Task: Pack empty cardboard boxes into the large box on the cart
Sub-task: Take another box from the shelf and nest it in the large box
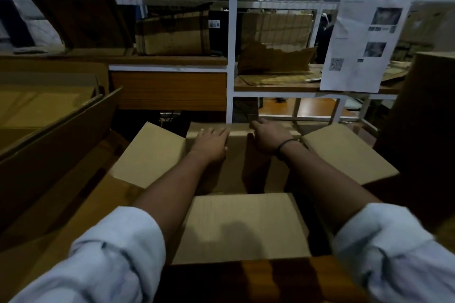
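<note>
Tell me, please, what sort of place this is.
Most likely a warehouse or packing room. Its white metal racking holds worn cardboard boxes, a printed sheet with a QR code hangs on it, and an open large box stands in front of the person.

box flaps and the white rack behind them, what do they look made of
The box flaps look like matte tan cardboard, with faint ribbing on the near one. The white rack is probably painted metal, going by its thin straight bars.
</note>
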